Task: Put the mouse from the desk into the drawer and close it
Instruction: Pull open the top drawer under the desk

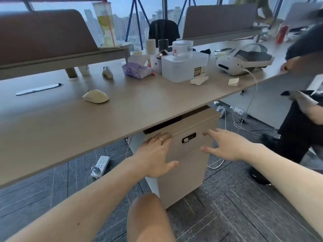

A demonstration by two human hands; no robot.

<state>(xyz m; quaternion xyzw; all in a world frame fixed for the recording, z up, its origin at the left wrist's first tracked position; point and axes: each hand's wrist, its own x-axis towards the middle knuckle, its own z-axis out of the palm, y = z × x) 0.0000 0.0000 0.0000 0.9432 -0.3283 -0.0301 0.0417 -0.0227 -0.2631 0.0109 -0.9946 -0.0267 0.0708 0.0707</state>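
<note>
A cream-coloured mouse (95,96) lies on the light wooden desk (52,123), left of centre, with nothing touching it. Under the desk stands a beige drawer cabinet (185,173); its top drawer (195,125) is pulled out a little, leaving a dark gap under the desk edge. My left hand (155,154) lies flat with spread fingers on the top drawer's front, left of the black lock plate (188,137). My right hand (225,145) is open at the right of the lock plate, fingers apart, holding nothing.
A clear plastic box (183,67), a purple tissue pack (136,70), a white headset (243,62) and small bottles crowd the desk's back. Another person (304,105) stands at the right. A power strip (100,165) and cables lie on the carpet. My knee (148,219) is below the cabinet.
</note>
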